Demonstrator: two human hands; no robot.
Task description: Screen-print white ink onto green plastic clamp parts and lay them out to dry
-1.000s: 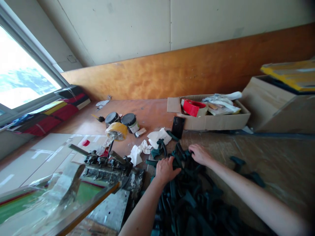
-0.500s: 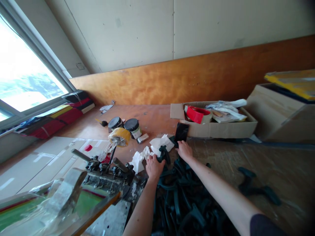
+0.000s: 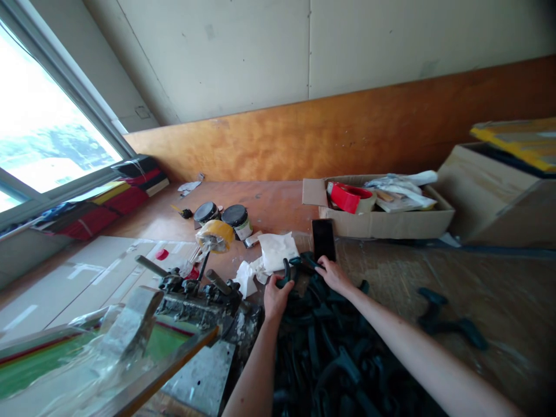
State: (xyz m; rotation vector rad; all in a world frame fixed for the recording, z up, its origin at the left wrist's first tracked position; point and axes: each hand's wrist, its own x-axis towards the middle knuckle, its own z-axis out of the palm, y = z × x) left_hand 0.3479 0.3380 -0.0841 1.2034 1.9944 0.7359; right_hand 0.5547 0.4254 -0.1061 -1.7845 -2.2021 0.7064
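A heap of dark curved plastic parts (image 3: 321,347) lies on the bench in front of me. At the heap's far left edge my left hand (image 3: 276,298) is closed on one dark curved part (image 3: 286,271), whose bent end sticks up past the fingers. My right hand (image 3: 334,274) pinches another dark part (image 3: 306,262) at the far side of the heap, close to the lower edge of a black phone (image 3: 324,239). White paper (image 3: 278,252) lies just beyond my left hand, with a crumpled piece (image 3: 247,278) beside it.
At left stands a screen-printing frame (image 3: 174,376) with a metal clamp (image 3: 195,304). Behind are two dark-lidded jars (image 3: 236,216) and a yellow tape roll (image 3: 216,236). An open carton (image 3: 391,225) holds red tape (image 3: 347,197). Loose dark parts (image 3: 452,324) lie at right.
The white paper now looks flatter and squarer. My right hand has shifted slightly right and down, and more of the phone shows. The part at my left hand sits lower in the fingers.
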